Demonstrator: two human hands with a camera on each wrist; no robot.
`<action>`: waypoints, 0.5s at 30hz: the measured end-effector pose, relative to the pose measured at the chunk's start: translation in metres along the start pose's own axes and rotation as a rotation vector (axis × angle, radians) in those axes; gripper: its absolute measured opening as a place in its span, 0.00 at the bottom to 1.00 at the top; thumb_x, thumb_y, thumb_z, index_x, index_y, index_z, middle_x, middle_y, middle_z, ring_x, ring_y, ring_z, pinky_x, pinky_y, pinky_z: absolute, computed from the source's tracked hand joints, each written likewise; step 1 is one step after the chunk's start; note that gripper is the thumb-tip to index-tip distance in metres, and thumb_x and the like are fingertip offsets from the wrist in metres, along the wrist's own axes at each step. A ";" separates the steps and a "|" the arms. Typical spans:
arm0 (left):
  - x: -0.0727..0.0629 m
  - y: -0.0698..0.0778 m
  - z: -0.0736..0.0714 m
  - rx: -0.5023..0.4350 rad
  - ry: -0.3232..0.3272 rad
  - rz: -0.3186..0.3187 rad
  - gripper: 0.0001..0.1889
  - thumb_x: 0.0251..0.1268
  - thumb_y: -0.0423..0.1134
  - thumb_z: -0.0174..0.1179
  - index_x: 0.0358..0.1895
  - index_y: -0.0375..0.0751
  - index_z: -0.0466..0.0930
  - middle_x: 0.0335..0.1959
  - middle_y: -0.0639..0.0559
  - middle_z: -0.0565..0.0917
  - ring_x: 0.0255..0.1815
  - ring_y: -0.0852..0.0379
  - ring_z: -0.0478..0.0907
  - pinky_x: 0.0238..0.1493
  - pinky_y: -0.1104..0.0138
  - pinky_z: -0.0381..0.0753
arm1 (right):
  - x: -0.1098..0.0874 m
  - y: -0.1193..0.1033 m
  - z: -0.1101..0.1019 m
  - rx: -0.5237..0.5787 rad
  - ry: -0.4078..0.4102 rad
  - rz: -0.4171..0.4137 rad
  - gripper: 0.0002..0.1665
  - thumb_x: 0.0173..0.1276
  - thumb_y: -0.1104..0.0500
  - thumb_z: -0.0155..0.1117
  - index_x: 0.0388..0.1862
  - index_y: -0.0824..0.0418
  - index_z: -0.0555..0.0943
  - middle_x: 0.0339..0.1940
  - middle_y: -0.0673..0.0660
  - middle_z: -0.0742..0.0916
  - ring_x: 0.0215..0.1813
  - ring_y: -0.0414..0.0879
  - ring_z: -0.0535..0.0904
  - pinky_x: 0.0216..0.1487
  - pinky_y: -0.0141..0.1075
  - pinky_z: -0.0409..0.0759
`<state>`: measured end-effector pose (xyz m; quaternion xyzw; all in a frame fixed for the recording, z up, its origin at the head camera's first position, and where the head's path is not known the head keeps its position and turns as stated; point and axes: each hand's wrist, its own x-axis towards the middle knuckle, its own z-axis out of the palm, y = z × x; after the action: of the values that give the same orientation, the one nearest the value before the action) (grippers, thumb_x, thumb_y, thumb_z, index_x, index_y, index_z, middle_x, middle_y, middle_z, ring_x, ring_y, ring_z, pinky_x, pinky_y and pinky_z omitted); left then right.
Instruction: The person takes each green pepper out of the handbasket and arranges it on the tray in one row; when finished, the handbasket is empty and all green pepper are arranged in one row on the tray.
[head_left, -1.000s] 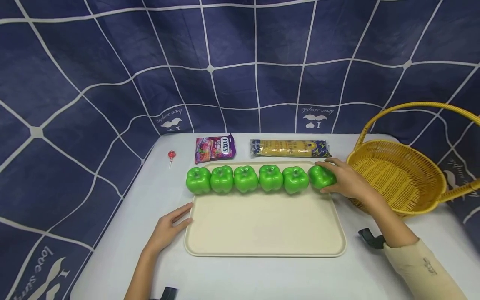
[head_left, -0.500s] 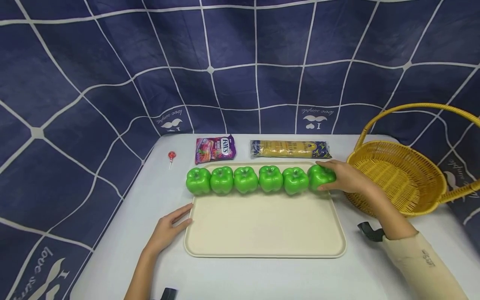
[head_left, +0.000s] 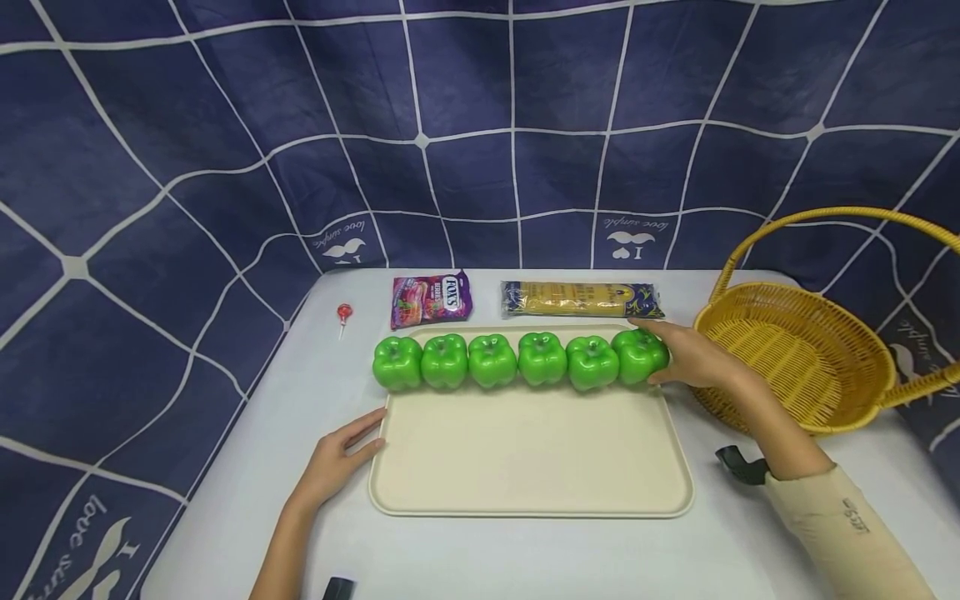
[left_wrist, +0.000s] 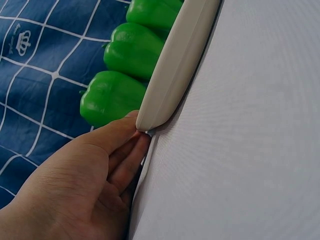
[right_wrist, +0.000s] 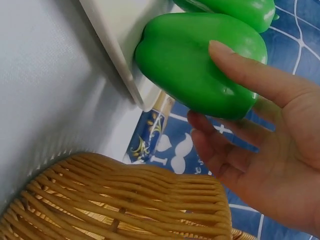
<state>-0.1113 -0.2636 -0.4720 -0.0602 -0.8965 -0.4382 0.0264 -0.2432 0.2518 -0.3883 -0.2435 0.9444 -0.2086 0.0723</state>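
A cream tray [head_left: 532, 454] carries several green bell peppers [head_left: 542, 359] in one row along its far side. The leftmost overhangs the tray's left edge. My right hand [head_left: 693, 357] holds the rightmost green bell pepper [head_left: 639, 357], thumb on its near side and fingers round the far side. In the right wrist view the thumb lies on this pepper [right_wrist: 180, 60] and the curled fingers are partly behind it. At the tray's left edge, my left hand [head_left: 335, 460] rests with extended fingers and thumb touching the rim. The left wrist view shows these fingertips at the rim [left_wrist: 172, 75].
A yellow wicker basket [head_left: 862, 350] with a tall handle stands right of the tray, close to my right forearm. Behind the tray lie a candy bag [head_left: 431, 300] and a noodle packet [head_left: 581, 299]. A red lollipop [head_left: 344, 312] lies at the back left.
The rightmost bell pepper has shifted slightly left, up against its neighbour, and stands more upright. My right thumb has drawn back a little. The left hand has stayed in place.
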 end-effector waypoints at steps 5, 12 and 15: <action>-0.002 0.007 -0.001 -0.006 0.003 0.009 0.24 0.61 0.37 0.61 0.61 0.38 0.71 0.58 0.45 0.75 0.62 0.45 0.67 0.62 0.56 0.64 | -0.002 0.003 -0.001 0.029 0.002 -0.003 0.57 0.42 0.64 0.78 0.70 0.63 0.57 0.66 0.73 0.65 0.64 0.70 0.60 0.62 0.65 0.58; 0.003 -0.020 0.004 -0.005 0.007 0.008 0.26 0.60 0.48 0.61 0.62 0.48 0.72 0.59 0.52 0.75 0.63 0.50 0.67 0.63 0.59 0.65 | -0.013 0.006 -0.006 0.091 0.061 -0.022 0.56 0.45 0.63 0.77 0.71 0.59 0.57 0.67 0.71 0.62 0.58 0.67 0.67 0.49 0.61 0.73; 0.003 -0.022 0.002 -0.030 -0.003 -0.017 0.26 0.60 0.50 0.61 0.62 0.49 0.72 0.59 0.53 0.75 0.63 0.51 0.67 0.63 0.57 0.65 | -0.022 0.004 -0.010 0.094 0.118 -0.053 0.54 0.46 0.60 0.77 0.71 0.59 0.58 0.67 0.71 0.63 0.57 0.67 0.67 0.48 0.62 0.73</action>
<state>-0.1170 -0.2746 -0.4899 -0.0537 -0.8903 -0.4518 0.0203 -0.2285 0.2694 -0.3803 -0.2520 0.9294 -0.2687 0.0225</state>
